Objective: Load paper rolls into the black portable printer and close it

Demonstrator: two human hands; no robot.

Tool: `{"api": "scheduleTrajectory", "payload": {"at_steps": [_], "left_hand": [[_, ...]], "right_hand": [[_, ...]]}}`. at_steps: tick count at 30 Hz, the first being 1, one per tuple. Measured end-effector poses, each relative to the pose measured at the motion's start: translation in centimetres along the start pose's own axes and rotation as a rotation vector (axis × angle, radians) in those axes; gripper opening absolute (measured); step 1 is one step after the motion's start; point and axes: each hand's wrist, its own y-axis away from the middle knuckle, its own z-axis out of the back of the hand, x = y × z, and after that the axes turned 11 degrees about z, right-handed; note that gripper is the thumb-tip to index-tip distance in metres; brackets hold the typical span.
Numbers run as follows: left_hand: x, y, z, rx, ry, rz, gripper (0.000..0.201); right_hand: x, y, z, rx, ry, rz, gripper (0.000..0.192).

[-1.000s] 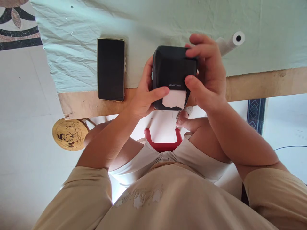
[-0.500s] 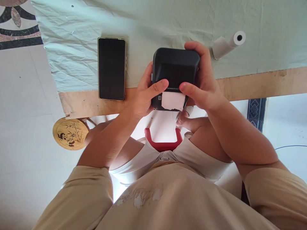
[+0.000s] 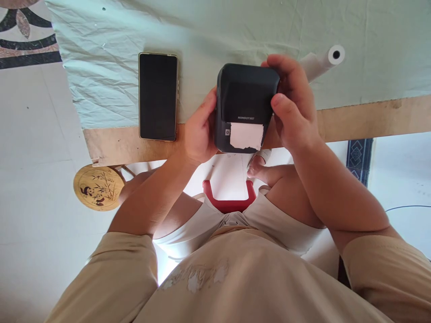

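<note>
A black label printer marked NIIMBOT is held up over the table's front edge. A torn-edged piece of white paper lies against its near part. My left hand grips the printer's left side, thumb along the edge and the other fingers hidden beneath. On the right side my right hand holds it, thumb at the side edge and index finger by the far right corner. Behind that hand a roll of white paper rests on the cloth, its loose end partly covered.
A phone with a dark screen lies left of the printer. Green cloth covers the table, leaving a bare wooden edge. Below are a round wooden stool with a panda picture and a red frame between the legs.
Both thumbs have moved off the printer's top to its sides, uncovering the brand name. My right hand has shifted slightly right and now hides part of the paper roll.
</note>
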Motion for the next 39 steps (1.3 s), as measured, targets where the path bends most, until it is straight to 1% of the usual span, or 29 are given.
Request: {"api": "scheduleTrajectory", "payload": {"at_steps": [3,5,8,11,14,16,19,20,22,23,25,27,28,30,32,34,35,37,39], "left_hand": [[0.3,-0.2,0.2,0.019,0.035,0.032,0.032],[0.3,-0.1,0.0,0.031,0.044,0.020,0.035],[0.2,0.0,-0.1,0.034,0.060,-0.031,0.033],[0.2,0.0,0.0,0.028,0.072,-0.056,0.028],[0.4,-0.2,0.2,0.014,0.077,-0.056,0.026],[0.4,-0.2,0.2,0.012,0.081,-0.041,0.027],[0.1,-0.1,-0.1,0.079,0.107,0.033,0.032],[-0.1,0.0,-0.3,0.108,0.115,0.049,0.035],[-0.4,0.2,-0.5,0.151,0.107,0.045,0.040],[-0.5,0.2,-0.6,0.158,0.091,0.033,0.040],[-0.6,0.3,-0.7,0.155,0.040,0.021,0.033],[-0.6,0.3,-0.6,0.133,-0.007,0.025,0.024],[-0.6,0.3,-0.5,0.120,-0.021,0.028,0.022],[-0.6,0.3,-0.4,0.107,-0.040,0.029,0.022],[-0.6,0.4,-0.3,0.126,-0.046,0.033,0.022],[-0.7,0.4,-0.2,0.157,-0.056,0.031,0.021],[-0.7,0.4,-0.2,0.167,-0.058,0.030,0.021],[-0.8,0.5,-0.2,0.173,-0.063,0.035,0.022],[-0.8,0.5,-0.2,0.157,-0.071,0.044,0.025]], "right_hand": [[0.3,-0.1,0.1,-0.041,-0.176,0.001,0.051],[0.8,-0.1,0.1,-0.035,-0.213,-0.034,0.050],[1.4,0.0,0.2,-0.018,-0.268,-0.099,0.050],[1.3,-0.1,0.4,0.034,-0.321,-0.095,0.060],[0.9,-0.2,0.8,0.096,-0.311,-0.047,0.071],[0.6,-0.2,1.0,0.126,-0.266,-0.018,0.075],[0.7,-0.3,1.5,0.115,-0.179,0.047,0.073],[0.8,-0.3,1.6,0.078,-0.127,0.066,0.071],[1.2,-0.5,1.7,-0.057,0.008,0.102,0.064],[1.3,-0.6,1.7,-0.142,0.069,0.124,0.058],[1.6,-1.0,1.4,-0.307,0.127,0.161,0.043],[1.8,-1.5,1.0,-0.431,0.084,0.147,0.027],[1.9,-1.7,0.8,-0.475,0.038,0.122,0.024],[2.0,-1.9,0.4,-0.529,-0.062,0.071,0.025],[2.3,-2.0,0.2,-0.547,-0.116,0.054,0.025],[2.6,-1.8,0.3,-0.508,-0.055,0.052,0.021],[2.8,-1.6,0.3,-0.456,0.027,0.047,0.018],[3.3,-1.3,0.5,-0.275,0.248,0.031,0.007],[3.9,-1.1,0.7,-0.062,0.457,0.012,0.020]]}}
